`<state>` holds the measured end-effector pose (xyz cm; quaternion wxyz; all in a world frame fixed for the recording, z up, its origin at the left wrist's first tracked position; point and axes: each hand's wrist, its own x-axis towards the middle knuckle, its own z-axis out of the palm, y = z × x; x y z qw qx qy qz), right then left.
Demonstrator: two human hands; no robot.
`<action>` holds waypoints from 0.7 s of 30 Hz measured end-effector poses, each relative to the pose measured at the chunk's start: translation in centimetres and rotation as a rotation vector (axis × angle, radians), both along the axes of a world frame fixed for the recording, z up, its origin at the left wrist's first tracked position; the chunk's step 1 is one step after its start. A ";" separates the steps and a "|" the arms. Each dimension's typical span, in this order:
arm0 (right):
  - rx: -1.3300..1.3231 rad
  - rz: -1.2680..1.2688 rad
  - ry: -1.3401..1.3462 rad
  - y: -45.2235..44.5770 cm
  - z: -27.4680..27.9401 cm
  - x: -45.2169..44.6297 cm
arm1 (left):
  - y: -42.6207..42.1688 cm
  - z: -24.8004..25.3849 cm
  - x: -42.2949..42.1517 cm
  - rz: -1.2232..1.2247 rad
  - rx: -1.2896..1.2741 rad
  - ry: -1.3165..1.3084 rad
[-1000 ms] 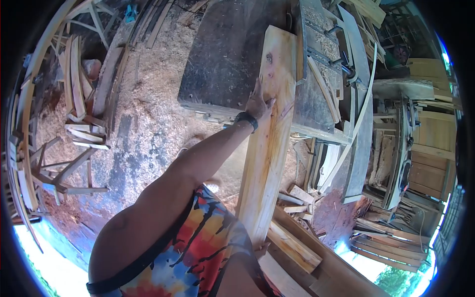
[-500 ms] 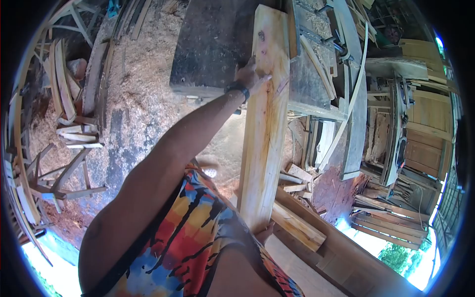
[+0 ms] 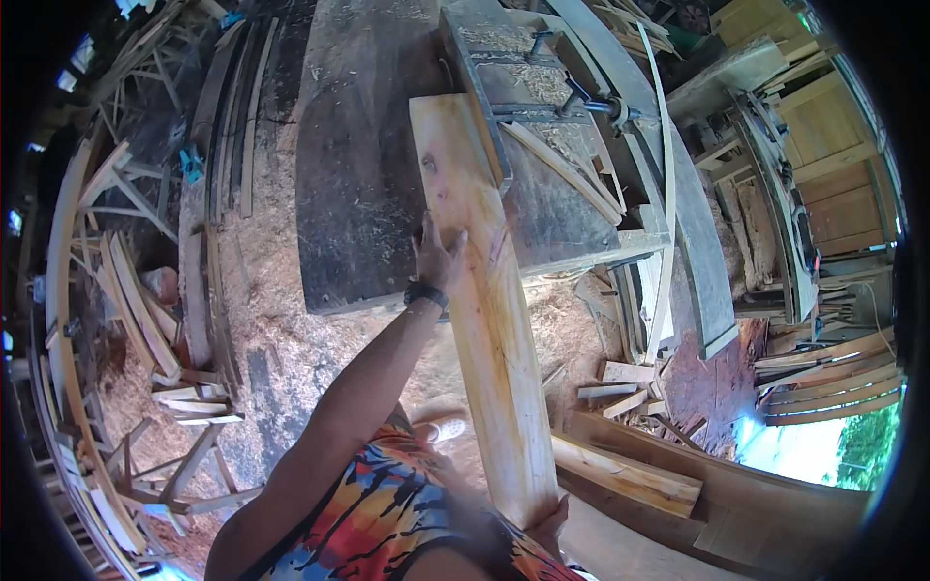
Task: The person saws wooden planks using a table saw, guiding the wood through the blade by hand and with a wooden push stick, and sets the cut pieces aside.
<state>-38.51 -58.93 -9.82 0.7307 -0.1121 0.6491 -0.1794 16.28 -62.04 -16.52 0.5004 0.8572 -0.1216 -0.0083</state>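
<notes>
A long, thick wooden plank (image 3: 499, 339) with a knot near its far end runs from the dark worktable (image 3: 354, 194) back toward my body. My left hand (image 3: 438, 259), with a black band at the wrist, holds the plank's left edge near the far end, its thumb over the top face. My right hand (image 3: 552, 525) is at the near end by my torso, holding the plank's end corner; most of its fingers are hidden. The far part of the plank lies against the side of an upright board (image 3: 475, 97) on the table.
Metal clamps (image 3: 572, 102) and loose strips (image 3: 567, 169) lie right of the upright board. Another wood piece (image 3: 630, 474) rests on a brown panel (image 3: 746, 484) at lower right. Shavings cover the floor (image 3: 266, 261). Offcuts (image 3: 199, 402) and stacked wood stand at left.
The view has turned, and the plank now slants toward the upper left, its far end lower in view. Both hands stay on it; more of the right hand shows at the near end.
</notes>
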 end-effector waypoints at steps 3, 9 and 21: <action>0.008 -0.012 0.027 -0.1 0.8 1.1 | 0.0 1.0 0.3 0.002 -0.004 0.063; 0.005 -0.054 0.092 -0.5 0.1 2.1 | -0.4 1.0 1.9 0.028 -0.072 0.062; -0.003 0.004 0.084 -1.7 1.0 7.5 | -1.7 0.2 6.4 0.063 -0.064 -0.012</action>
